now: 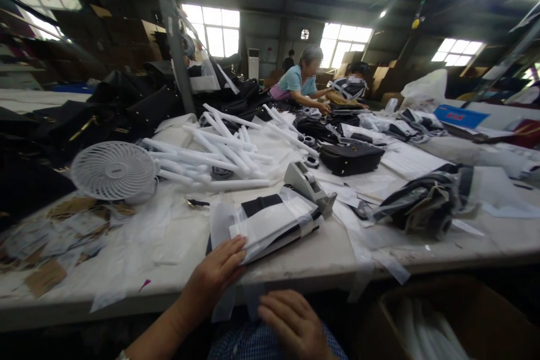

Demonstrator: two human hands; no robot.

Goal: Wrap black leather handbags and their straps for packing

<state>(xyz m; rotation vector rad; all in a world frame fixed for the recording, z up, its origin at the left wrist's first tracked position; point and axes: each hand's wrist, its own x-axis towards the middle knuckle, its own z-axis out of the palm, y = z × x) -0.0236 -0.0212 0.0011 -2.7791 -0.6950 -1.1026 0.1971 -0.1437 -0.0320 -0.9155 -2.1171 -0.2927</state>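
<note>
The bundle, dark with white sheets over it, lay slantwise at the table's near edge, in the middle, probably so that both hands could get at it. The tape dispenser stood just beyond its far right end, apparently to be in easy reach. The white rods were heaped farther off, perhaps to leave the near edge free for handling, and the fan stood to the left, turned toward the near side, likely for cooling. On the right sat a black bag and, nearer, a second bundle; below the table's edge at near right was a box with more white pieces in it. The left hand lay spread on the bundle's near left corner, fingers together and almost straight, their tips on the white sheet; it seemed to be steadying the sheet rather than gripping it. The right hand was off the bundle, nearer, over the checked cloth, its fingers side by side and slightly bent. Its palm was hidden, so whether it held anything, or touched the clear strip hanging close by, could not be told.
</note>
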